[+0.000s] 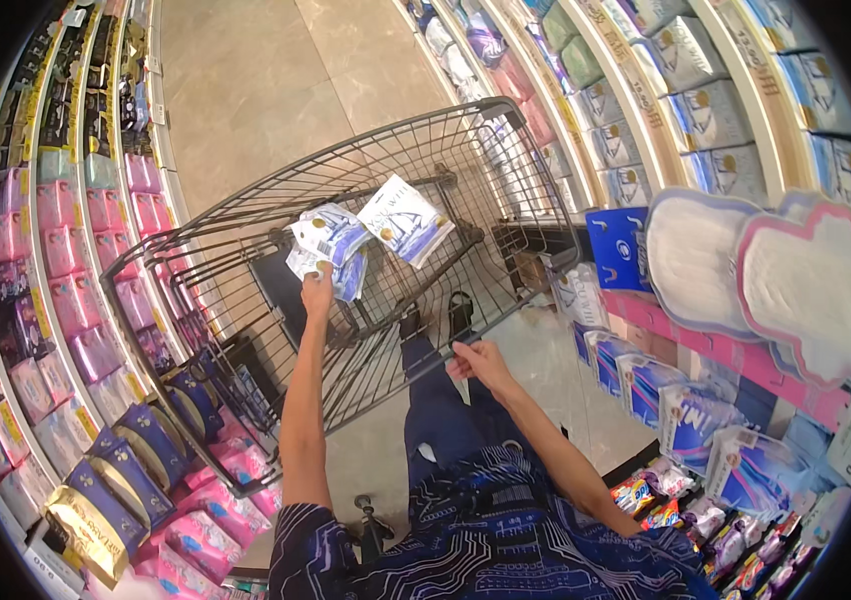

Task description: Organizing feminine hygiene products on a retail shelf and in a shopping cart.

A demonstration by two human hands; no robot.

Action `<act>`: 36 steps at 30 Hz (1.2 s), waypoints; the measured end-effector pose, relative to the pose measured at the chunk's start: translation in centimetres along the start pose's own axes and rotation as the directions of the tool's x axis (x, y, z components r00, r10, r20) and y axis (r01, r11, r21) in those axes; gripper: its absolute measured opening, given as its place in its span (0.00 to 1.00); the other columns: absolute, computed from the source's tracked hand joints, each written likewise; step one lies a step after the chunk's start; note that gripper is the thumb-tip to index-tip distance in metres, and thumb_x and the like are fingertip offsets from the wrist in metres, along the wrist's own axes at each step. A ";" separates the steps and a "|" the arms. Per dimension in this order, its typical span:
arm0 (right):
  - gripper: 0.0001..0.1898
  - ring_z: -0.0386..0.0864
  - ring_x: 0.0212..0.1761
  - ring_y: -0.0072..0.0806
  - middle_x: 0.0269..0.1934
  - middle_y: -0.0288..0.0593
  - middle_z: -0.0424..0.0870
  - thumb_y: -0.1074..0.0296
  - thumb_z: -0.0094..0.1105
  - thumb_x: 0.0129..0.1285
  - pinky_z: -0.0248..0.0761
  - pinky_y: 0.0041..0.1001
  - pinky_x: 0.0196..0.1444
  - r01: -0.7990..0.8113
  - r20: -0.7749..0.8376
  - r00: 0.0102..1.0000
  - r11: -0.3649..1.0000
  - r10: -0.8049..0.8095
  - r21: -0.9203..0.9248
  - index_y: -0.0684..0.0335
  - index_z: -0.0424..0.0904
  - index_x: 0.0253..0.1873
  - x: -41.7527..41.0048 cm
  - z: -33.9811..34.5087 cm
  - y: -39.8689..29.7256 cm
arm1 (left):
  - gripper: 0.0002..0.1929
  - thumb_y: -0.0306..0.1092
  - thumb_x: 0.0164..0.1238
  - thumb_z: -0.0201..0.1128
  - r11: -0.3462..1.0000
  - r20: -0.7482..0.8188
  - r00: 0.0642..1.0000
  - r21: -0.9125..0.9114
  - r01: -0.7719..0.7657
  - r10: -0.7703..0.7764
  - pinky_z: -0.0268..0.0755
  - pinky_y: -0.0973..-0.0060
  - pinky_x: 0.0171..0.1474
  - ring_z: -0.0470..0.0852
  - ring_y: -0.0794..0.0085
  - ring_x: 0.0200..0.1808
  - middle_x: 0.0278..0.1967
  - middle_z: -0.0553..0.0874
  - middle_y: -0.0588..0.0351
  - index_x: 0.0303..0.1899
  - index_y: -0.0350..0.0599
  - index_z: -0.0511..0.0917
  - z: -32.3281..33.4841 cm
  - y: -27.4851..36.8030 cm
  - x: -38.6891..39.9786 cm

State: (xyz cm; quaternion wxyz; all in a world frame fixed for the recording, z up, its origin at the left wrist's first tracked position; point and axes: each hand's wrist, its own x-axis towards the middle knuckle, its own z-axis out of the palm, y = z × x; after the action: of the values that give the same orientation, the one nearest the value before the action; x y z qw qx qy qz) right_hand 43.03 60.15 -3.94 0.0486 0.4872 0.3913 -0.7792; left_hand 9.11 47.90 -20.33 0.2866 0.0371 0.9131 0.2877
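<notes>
My left hand (317,291) reaches into a dark wire shopping cart (395,142), its fingers pinching the lower edge of a white and purple sanitary pad pack (350,279). Partly over that pack lies another pack with a barcode (329,231). To the right, apart from my hand, a pack with a sailboat print (407,223) lies on the cart's wire floor. My right hand (479,364) is at the cart's near rim, with its fingers curled; whether they grip the rim cannot be told.
Shelves of pink packs (73,300) line the left side. Shelves of sailboat-print packs (710,116) rise on the right, with large display pads (800,277) jutting out beside the cart. Bright Tide packets (632,495) lie at lower right. Tiled floor (283,82) lies beyond the cart.
</notes>
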 end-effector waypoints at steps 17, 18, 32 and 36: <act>0.22 0.84 0.30 0.27 0.32 0.50 0.86 0.54 0.56 0.68 0.77 0.22 0.33 0.035 -0.021 0.999 0.997 -0.033 0.068 0.74 0.80 0.36 0.8 0.0 1.4 | 0.50 0.57 0.42 0.75 0.987 -0.204 0.966 -0.075 0.145 -0.158 0.70 0.64 0.58 0.79 0.50 0.55 0.52 0.79 0.35 0.56 0.19 0.65 7.2 4.8 8.3; 0.22 0.84 0.30 0.27 0.32 0.50 0.86 0.54 0.56 0.68 0.77 0.22 0.33 0.044 -0.067 0.997 0.995 -0.038 0.085 0.74 0.80 0.36 1.2 0.0 1.6 | 0.46 0.56 0.44 0.75 0.992 -0.262 0.957 0.010 0.129 -0.122 0.72 0.64 0.56 0.80 0.49 0.52 0.49 0.80 0.36 0.53 0.20 0.67 5.8 5.7 6.1; 0.42 0.73 0.59 0.38 0.59 0.54 0.74 0.48 0.69 0.56 0.69 0.30 0.57 0.464 -0.170 0.864 0.880 -0.474 -0.097 0.69 0.60 0.68 -8.5 -0.9 -5.9 | 0.39 0.25 0.51 0.67 0.764 0.360 0.871 -0.645 -0.027 0.334 0.66 0.70 0.59 0.73 0.67 0.57 0.56 0.74 0.47 0.67 0.34 0.59 -12.4 13.2 -22.5; 0.35 0.73 0.58 0.29 0.58 0.48 0.75 0.60 0.69 0.58 0.66 0.28 0.60 0.582 -0.090 0.810 0.774 -0.580 0.250 0.69 0.63 0.65 -12.7 -2.0 -8.0 | 0.41 0.27 0.47 0.69 0.788 0.513 0.681 -0.595 -0.157 0.523 0.66 0.72 0.59 0.74 0.68 0.56 0.55 0.74 0.48 0.66 0.33 0.60 -11.7 17.2 -29.4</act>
State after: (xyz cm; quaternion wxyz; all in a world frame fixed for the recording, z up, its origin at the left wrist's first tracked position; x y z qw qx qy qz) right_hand 47.39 63.11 10.24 -0.2613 0.3477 0.4148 -0.7992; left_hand 25.55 49.45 11.70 0.5250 0.2349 0.6195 0.5342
